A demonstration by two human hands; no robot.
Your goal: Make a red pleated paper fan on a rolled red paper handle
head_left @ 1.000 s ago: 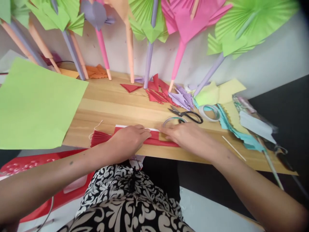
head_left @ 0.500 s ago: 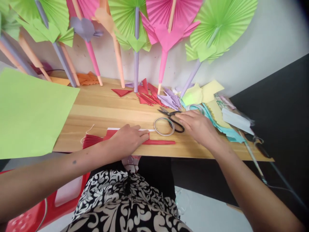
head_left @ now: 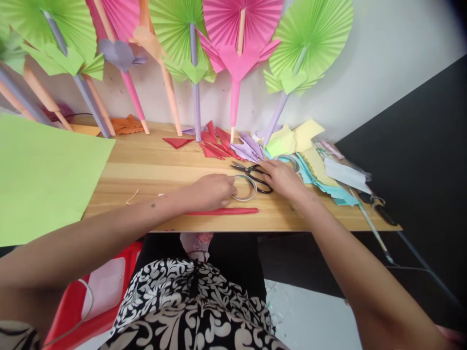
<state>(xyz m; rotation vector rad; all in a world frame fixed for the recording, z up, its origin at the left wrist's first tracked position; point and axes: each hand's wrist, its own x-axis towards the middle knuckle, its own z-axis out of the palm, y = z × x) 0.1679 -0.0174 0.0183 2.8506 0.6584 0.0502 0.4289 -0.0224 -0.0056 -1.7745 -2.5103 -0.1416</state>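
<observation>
pale wall (head_left: pixel 386 43) and wooden table (head_left: pixel 142 170) frame your work, with pleated paper fans (head_left: pixel 222 24) leaning in a row along the back. a second ago your left hand (head_left: pixel 216 190) was pressing down on red paper near the front edge; now it has moved to the right, its fingertips at the left rim of the narrow tape roll (head_left: pixel 245 199). you can't be told from this view whether they are pinched on it or only touching.

your right hand (head_left: pixel 281 177) was over that roll then; since half a second ago it has been beside the black scissors (head_left: pixel 247 169), and now its fingertips reach the upper handle loop. whether they are clamped on it, i cannot tell. the scissors lie just right of the roll, blades pointing left.

the long red strip (head_left: pixel 229 211) still lies near your edge of the table, its left end now behind your left forearm. the big green sheet (head_left: pixel 44 180) stays at the left.
</observation>
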